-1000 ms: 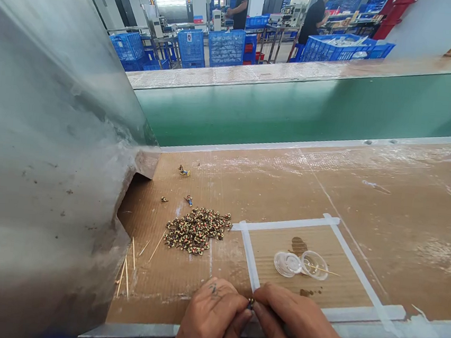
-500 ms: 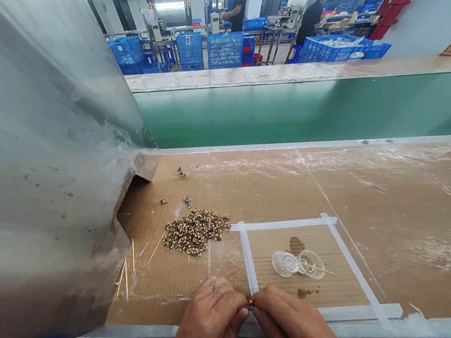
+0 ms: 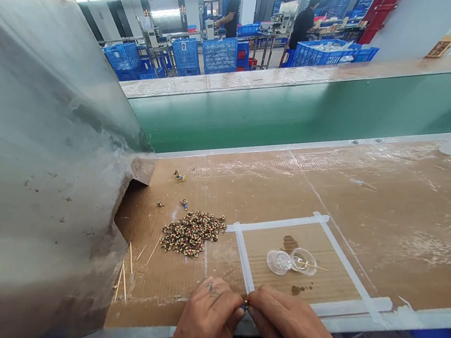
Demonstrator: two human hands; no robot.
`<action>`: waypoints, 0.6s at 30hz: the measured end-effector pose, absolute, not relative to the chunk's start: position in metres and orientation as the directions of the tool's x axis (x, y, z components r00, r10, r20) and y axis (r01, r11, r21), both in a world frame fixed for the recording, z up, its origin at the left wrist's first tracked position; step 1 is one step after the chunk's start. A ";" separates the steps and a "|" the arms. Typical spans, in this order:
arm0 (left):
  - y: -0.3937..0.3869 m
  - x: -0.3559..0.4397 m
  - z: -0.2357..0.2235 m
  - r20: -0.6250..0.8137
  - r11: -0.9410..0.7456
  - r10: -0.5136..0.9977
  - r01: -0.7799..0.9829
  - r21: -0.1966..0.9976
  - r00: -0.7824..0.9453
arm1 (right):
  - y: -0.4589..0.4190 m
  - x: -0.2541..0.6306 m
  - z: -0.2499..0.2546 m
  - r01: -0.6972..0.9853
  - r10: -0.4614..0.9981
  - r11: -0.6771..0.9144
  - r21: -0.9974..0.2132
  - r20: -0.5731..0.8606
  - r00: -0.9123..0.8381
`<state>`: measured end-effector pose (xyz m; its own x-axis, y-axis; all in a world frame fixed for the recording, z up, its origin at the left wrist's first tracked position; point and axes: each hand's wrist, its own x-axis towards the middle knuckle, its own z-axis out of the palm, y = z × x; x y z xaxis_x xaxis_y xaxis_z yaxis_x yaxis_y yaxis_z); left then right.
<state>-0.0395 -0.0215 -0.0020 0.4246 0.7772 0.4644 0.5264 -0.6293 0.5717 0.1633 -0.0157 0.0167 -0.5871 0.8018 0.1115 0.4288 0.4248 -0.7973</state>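
My left hand [image 3: 207,316] and my right hand [image 3: 286,326] meet at the near edge of the cardboard-covered bench [image 3: 365,204], fingertips pinched together on one tiny dark part [image 3: 245,305] held between them. A heap of several small brown and red parts [image 3: 190,232] lies on the cardboard just beyond my left hand. Two small clear plastic cups [image 3: 291,261] sit inside a square of white tape [image 3: 284,225], one with a thin stick resting in it.
Several wooden sticks [image 3: 126,271] lie at the left by a large grey metal housing [image 3: 37,172]. A few stray parts [image 3: 180,176] sit farther back. A green conveyor belt [image 3: 295,112] runs behind. Blue crates [image 3: 220,54] and two people stand far off.
Both hands stay pinched on the small part with only slight finger shifts. The view has drifted a little, so the bench items appear slightly to the left.
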 end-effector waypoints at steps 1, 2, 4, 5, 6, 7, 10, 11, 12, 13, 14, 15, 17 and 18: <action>-0.021 -0.039 -0.002 0.466 -0.631 0.776 0.527 0.569 0.426 | -0.016 0.163 0.017 0.433 0.804 0.425 -0.795 0.112 -0.584; -0.021 -0.039 -0.001 0.463 -0.630 0.776 0.529 0.568 0.428 | -0.016 0.164 0.017 0.436 0.807 0.427 -0.792 0.115 -0.579; -0.021 -0.038 0.001 0.455 -0.627 0.779 0.542 0.560 0.431 | -0.016 0.164 0.017 0.437 0.814 0.427 -0.792 0.126 -0.567; -0.021 -0.038 0.002 0.456 -0.632 0.775 0.546 0.550 0.438 | -0.016 0.164 0.017 0.432 0.815 0.422 -0.797 0.125 -0.566; -0.021 -0.037 0.002 0.457 -0.636 0.771 0.552 0.539 0.444 | -0.016 0.163 0.016 0.421 0.814 0.420 -0.804 0.128 -0.567; -0.022 -0.037 0.001 0.465 -0.637 0.771 0.560 0.530 0.436 | -0.016 0.163 0.016 0.410 0.811 0.419 -0.810 0.132 -0.569; -0.024 -0.034 -0.006 0.500 -0.628 0.773 0.587 0.511 0.391 | -0.015 0.162 0.013 0.393 0.810 0.411 -0.823 0.132 -0.571; -0.025 -0.033 -0.008 0.513 -0.622 0.774 0.595 0.509 0.370 | -0.015 0.161 0.012 0.392 0.810 0.413 -0.822 0.135 -0.570; -0.025 -0.033 -0.010 0.531 -0.622 0.770 0.598 0.506 0.352 | -0.015 0.161 0.012 0.391 0.811 0.418 -0.820 0.142 -0.568; -0.025 -0.032 -0.010 0.539 -0.625 0.767 0.597 0.503 0.349 | -0.015 0.161 0.011 0.392 0.811 0.423 -0.817 0.149 -0.565; -0.025 -0.032 -0.009 0.535 -0.629 0.765 0.595 0.501 0.358 | -0.014 0.161 0.011 0.392 0.812 0.434 -0.811 0.164 -0.560; -0.025 -0.032 -0.008 0.526 -0.631 0.765 0.593 0.500 0.371 | -0.014 0.160 0.010 0.393 0.812 0.447 -0.803 0.180 -0.556; -0.025 -0.032 -0.007 0.510 -0.631 0.768 0.590 0.503 0.386 | -0.014 0.161 0.010 0.391 0.810 0.465 -0.794 0.203 -0.550; -0.026 -0.032 -0.007 0.510 -0.629 0.770 0.589 0.507 0.384 | -0.015 0.161 0.010 0.387 0.808 0.470 -0.793 0.210 -0.550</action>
<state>-0.0315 -0.0256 -0.0072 0.3839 0.7701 0.5095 0.5891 -0.6292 0.5071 0.1607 -0.0146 0.0098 -0.5499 0.8084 0.2101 0.3872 0.4696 -0.7935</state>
